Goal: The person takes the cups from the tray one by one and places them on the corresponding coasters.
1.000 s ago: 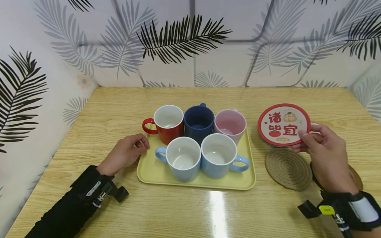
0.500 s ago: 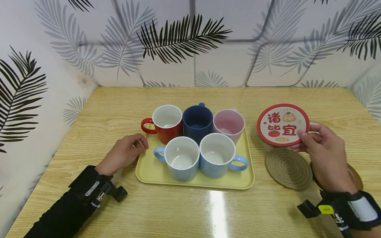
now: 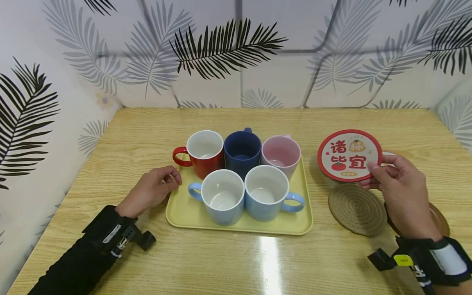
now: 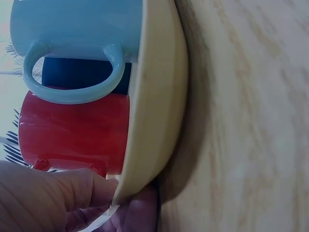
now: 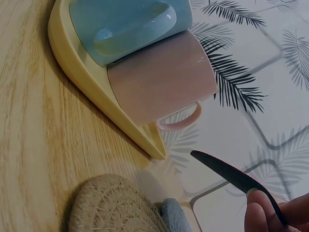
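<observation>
My left hand point(image 3: 153, 188) pinches the left rim of a yellow tray point(image 3: 182, 215), its thumb on top and fingers underneath in the left wrist view. On the tray stand a red mug point(image 3: 206, 166), a dark blue mug point(image 3: 241, 162), a pink mug point(image 3: 284, 157) and two light blue mugs, one left point(image 3: 223, 211) and one right point(image 3: 263, 207). My right hand point(image 3: 405, 192) pinches the right edge of a round red-rimmed coaster point(image 3: 348, 153), printed with characters and fruit. In the right wrist view this coaster point(image 5: 227, 171) appears edge-on, dark underneath and raised off the table.
A woven round coaster point(image 3: 357, 209) lies right of the tray. Partly hidden under my right wrist is a brown round piece point(image 3: 440, 219). A grey-blue item point(image 5: 176, 215) shows behind the woven coaster. A patterned wall point(image 3: 239, 82) borders the table's back edge.
The tray with its mugs has slid slightly left together with my left hand. My right hand and the red-rimmed coaster have shifted only a little left.
</observation>
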### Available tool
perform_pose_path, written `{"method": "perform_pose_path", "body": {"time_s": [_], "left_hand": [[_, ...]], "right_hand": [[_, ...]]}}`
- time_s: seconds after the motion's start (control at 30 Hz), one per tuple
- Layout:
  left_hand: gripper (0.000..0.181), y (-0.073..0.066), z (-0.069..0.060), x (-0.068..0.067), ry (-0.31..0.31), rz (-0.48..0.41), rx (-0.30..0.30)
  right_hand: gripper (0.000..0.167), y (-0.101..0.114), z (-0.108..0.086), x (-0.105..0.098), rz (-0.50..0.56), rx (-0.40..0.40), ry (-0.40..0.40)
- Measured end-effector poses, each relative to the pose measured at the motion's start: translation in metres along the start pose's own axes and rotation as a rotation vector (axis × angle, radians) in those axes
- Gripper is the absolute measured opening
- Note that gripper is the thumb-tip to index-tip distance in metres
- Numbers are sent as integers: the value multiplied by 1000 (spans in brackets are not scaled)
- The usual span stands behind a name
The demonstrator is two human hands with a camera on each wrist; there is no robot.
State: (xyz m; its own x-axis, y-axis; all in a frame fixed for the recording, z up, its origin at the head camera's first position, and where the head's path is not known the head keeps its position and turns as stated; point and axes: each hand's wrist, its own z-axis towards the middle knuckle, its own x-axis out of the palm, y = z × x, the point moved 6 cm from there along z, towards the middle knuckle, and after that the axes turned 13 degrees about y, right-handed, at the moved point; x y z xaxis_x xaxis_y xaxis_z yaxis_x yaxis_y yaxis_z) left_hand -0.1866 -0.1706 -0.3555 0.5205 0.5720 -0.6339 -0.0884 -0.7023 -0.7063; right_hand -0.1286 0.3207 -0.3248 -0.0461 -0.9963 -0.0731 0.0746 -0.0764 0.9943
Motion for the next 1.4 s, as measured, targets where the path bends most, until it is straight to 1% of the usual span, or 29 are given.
{"method": "perform_pose_path", "body": {"time_s": [0.17, 0.4, 0.7, 0.83, 1.07, 1.27, 1.4], "left_hand": [[6, 3, 1, -1, 2, 2, -11], [8, 5, -1, -2, 8, -21, -10], [8, 8, -2, -4, 2, -25, -14], [8, 10, -3, -5, 3, -37, -12], [9, 12, -4, -7, -3, -34, 0], [11, 13, -6, -10, -22, -32, 7], [9, 14, -6, -11, -36, -35, 14]], "right_hand": [[19, 0, 0, 1, 16, -8, 16], [21, -1, -1, 1, -79, 28, -2], [18, -1, 0, 2, -19, 9, 13], [17, -2, 0, 2, -13, 15, 14], [16, -4, 0, 1, -72, 49, 6], [16, -5, 0, 2, -60, 41, 13], [15, -4, 0, 3, -90, 36, 18]]}}
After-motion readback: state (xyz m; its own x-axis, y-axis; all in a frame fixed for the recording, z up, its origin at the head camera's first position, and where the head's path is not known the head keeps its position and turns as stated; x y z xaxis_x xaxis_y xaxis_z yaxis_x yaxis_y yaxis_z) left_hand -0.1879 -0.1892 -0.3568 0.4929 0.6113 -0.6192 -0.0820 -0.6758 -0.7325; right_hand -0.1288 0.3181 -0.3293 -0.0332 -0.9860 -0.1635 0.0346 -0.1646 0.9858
